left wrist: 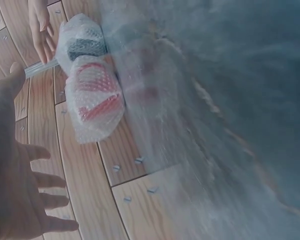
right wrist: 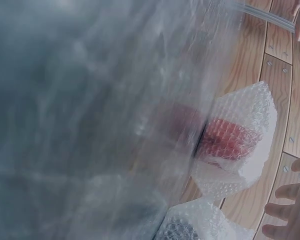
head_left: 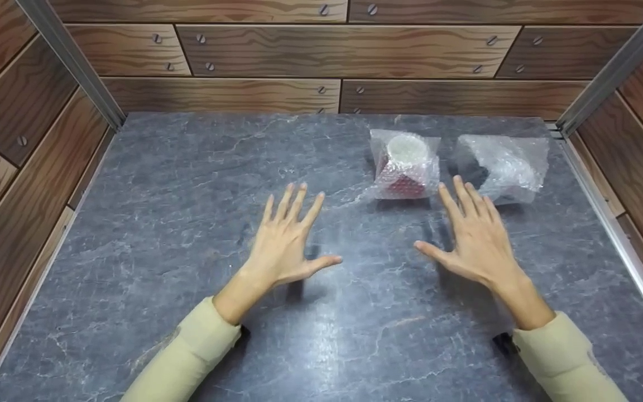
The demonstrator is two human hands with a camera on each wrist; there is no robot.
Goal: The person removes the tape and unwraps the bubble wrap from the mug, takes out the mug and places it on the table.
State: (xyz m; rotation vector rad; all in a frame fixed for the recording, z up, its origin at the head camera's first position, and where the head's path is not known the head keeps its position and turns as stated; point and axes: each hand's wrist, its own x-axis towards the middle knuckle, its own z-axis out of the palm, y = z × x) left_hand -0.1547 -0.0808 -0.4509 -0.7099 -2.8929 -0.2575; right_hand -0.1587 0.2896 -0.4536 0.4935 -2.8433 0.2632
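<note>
Both hands hover over the tabletop with fingers spread and nothing held. The left hand (head_left: pixel 282 245) is left of centre, palm down, thumb pointing right. On the other side, the right hand (head_left: pixel 478 240) has its fingertips close to two bubble-wrapped packages, though I cannot tell whether it touches either. One bubble-wrapped package (head_left: pixel 405 167) holds something red with a round whitish top; its red part (right wrist: pixel 227 140) shows through the wrap in the right wrist view. To its right lies a second bubble-wrapped package (head_left: pixel 503 167), with a dark part (left wrist: pixel 87 47) visible inside.
The grey marbled tabletop (head_left: pixel 187 184) stretches around the hands. Wood-patterned panels (head_left: pixel 344 50) enclose it at the back and both sides. Metal rails (head_left: pixel 623 234) run along the edges and corners.
</note>
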